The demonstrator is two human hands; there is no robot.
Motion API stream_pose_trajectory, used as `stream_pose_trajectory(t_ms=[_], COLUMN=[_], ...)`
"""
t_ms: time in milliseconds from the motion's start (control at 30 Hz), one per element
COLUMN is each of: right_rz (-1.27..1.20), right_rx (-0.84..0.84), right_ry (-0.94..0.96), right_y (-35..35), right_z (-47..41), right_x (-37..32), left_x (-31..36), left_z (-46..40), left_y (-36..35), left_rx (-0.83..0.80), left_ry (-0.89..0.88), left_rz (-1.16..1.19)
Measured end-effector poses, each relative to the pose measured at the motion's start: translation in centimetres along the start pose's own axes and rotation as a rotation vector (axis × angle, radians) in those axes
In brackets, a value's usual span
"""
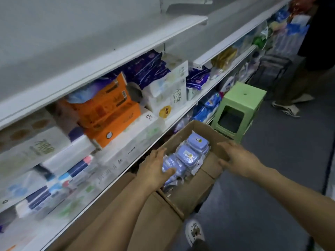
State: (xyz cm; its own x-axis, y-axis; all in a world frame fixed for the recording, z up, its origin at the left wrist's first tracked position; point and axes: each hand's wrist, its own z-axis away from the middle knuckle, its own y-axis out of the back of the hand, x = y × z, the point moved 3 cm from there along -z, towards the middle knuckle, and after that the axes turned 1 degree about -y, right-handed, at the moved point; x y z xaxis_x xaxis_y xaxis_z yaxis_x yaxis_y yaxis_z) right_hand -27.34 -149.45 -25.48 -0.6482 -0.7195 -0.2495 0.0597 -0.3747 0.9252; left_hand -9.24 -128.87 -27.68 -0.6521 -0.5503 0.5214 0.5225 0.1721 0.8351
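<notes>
An open cardboard box (194,194) stands on the floor beside the shelf, filled with several light-purple flat packs in clear wrap (188,154). My left hand (154,169) reaches into the box at its left side, its thumb and fingers round the nearest purple packs. My right hand (235,158) grips the box's right wall, fingers curled over the rim. Both forearms stretch in from the lower edge of the view.
A long white shelf (126,147) at the left holds tissue packs: orange ones (108,109), white ones (168,93) and dark purple ones (145,69). A green plastic stool (239,105) stands behind the box. Another person's foot (286,108) is at far right. My shoe (194,230) is below.
</notes>
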Motion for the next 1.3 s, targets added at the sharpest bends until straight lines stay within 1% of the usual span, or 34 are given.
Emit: stream_pose_trajectory(t_ms=[100,200,333,400,467,600,700,767,833,900,967,1033,1067,1167,1233,1300], right_rz=[0.0,-0.008,-0.018,-0.004,0.032,0.078,0.128,0.144,0.156,0.118,0.029,-0.067,-0.1,-0.198,-0.266,-0.326], right_rx=[-0.114,-0.162,-0.247,-0.306,-0.325,-0.264,-0.234,-0.237,-0.224,-0.227,-0.236,-0.233,-0.231,-0.214,-0.183,-0.133], right_ry=[0.028,0.04,0.038,0.051,0.046,0.0,-0.019,-0.02,-0.007,-0.02,-0.06,-0.092,-0.102,-0.13,-0.112,-0.044], right_y=[-2.6,-5.5,-10.3,-13.1,-15.5,-19.4,-21.5,-22.5,-22.7,-22.5,-21.9,-21.0,-20.4,-18.3,-16.8,-15.0], right_z=[-8.6,-15.8,-23.3,-26.4,-29.2,-33.3,-34.6,-35.1,-35.3,-35.1,-34.4,-33.3,-32.6,-30.3,-28.4,-26.2], right_x=[3.3,5.8,7.7,8.2,8.3,8.2,8.7,9.3,9.8,10.4,10.8,11.2,11.4,11.6,11.4,10.7], left_x=[-1.4,-2.8,-5.8,-7.0,-8.1,-10.3,-10.4,-10.8,-11.2,-11.0,-10.7,-10.3,-9.8,-8.7,-8.1,-7.6], left_z=[-7.7,-14.2,-21.3,-24.0,-26.3,-29.2,-30.0,-30.3,-30.6,-30.6,-30.3,-29.7,-29.2,-27.5,-25.8,-23.7], left_y=[-4.0,-8.3,-14.0,-16.6,-18.7,-22.6,-23.9,-25.0,-25.7,-25.8,-25.6,-25.1,-24.6,-22.7,-20.9,-18.7], left_rx=[-0.081,-0.152,-0.207,-0.226,-0.24,-0.243,-0.32,-0.378,-0.398,-0.429,-0.457,-0.437,-0.41,-0.262,-0.133,-0.026], left_ry=[0.112,0.178,0.374,0.44,0.465,0.453,0.399,0.4,0.409,0.416,0.48,0.544,0.563,0.554,0.608,0.683], left_rz=[0.096,0.174,0.369,0.406,0.401,0.343,0.163,0.054,0.02,0.006,0.086,0.198,0.211,0.251,0.412,0.582])
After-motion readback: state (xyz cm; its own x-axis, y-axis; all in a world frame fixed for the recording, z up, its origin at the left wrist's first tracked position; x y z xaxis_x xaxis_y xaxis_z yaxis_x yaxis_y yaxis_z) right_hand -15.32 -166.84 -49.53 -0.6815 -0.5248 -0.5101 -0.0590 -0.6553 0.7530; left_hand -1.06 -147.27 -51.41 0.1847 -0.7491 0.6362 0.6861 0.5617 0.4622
